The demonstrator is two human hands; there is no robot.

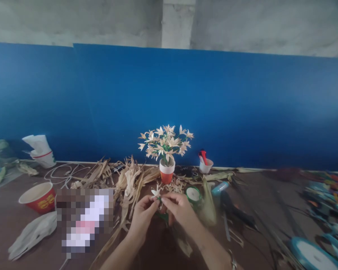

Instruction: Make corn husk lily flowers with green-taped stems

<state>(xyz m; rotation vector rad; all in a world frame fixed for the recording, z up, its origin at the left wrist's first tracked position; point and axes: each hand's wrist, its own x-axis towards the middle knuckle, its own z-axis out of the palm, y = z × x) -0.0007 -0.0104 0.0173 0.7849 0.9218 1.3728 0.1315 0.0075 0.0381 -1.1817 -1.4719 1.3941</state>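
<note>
Between my two hands is a small corn-husk flower with pale petals and a bit of green below them. My left hand pinches it from the left, thumb and fingers closed near its base. From the right, my right hand presses its thumb and forefinger together at the same green part. Just beyond my hands stands a red and white pot with a bouquet of similar husk flowers. The lower end of the held flower is mostly hidden by my fingers.
Dried corn husks spread left of the pot. A red paper bowl and a grey glove-like cloth lie left. To the right are a green-rimmed tape roll, a black glue gun, a white cup and a blue ribbon spool.
</note>
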